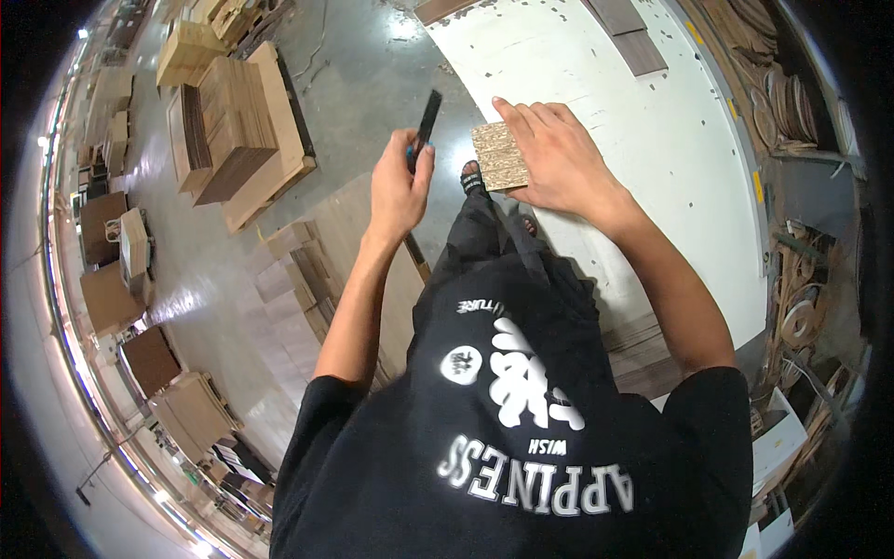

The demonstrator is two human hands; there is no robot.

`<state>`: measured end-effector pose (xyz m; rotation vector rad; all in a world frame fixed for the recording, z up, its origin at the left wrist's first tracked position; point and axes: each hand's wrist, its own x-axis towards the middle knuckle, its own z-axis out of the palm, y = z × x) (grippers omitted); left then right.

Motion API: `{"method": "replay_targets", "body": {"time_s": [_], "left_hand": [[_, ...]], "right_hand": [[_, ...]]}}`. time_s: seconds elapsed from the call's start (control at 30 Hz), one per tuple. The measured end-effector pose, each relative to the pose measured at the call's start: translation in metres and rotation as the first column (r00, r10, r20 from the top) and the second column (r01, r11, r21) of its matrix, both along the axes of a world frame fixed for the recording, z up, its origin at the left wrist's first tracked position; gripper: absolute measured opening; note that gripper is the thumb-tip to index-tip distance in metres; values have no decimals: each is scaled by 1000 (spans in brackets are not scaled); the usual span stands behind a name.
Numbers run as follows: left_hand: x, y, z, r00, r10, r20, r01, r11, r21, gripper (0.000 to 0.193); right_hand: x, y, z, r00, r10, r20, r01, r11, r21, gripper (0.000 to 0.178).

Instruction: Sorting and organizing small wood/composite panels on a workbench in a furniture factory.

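My left hand (400, 184) is closed around a slim black tool (427, 121) with a small blue part by the thumb. The tool points up and away, and its exact kind is hard to make out. My right hand (562, 154) grips a small stack of particleboard strips (499, 156) from above and the side. Their rough, speckled tan edges face left toward the tool, a short gap apart from it. The stack is at the left edge of the white worktable (652, 158); whether it rests there is hidden by the hand.
Dark wood-grain boards (638, 51) lie on the table's far part, and more grey-brown boards (643, 349) are near my right side. Board stacks (233, 121) stand on a pallet at the left. Lower piles (298, 270) sit beside my left arm. Offcuts (801, 317) crowd the right.
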<state>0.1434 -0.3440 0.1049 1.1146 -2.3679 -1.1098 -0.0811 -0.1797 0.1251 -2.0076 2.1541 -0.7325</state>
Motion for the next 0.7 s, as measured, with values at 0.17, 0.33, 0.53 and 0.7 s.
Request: {"method": "replay_targets", "body": {"time_s": [0.17, 0.33, 0.53, 0.7], "left_hand": [[-4, 5, 1, 991, -127, -44, 120, 983, -141, 31], [-23, -3, 21, 931, -353, -95, 309, 900, -307, 65], [0, 18, 21, 870, -488, 71, 486, 824, -290, 71], [38, 62, 36, 589, -754, 289, 808, 553, -205, 74]], "right_hand": [[-2, 0, 1, 1000, 19, -6, -19, 999, 27, 88], [0, -4, 2, 999, 2, -52, -1, 1000, 16, 79], [-2, -2, -3, 999, 12, -41, -12, 1000, 5, 80], [-4, -1, 1, 999, 35, -33, -34, 998, 48, 82]]}}
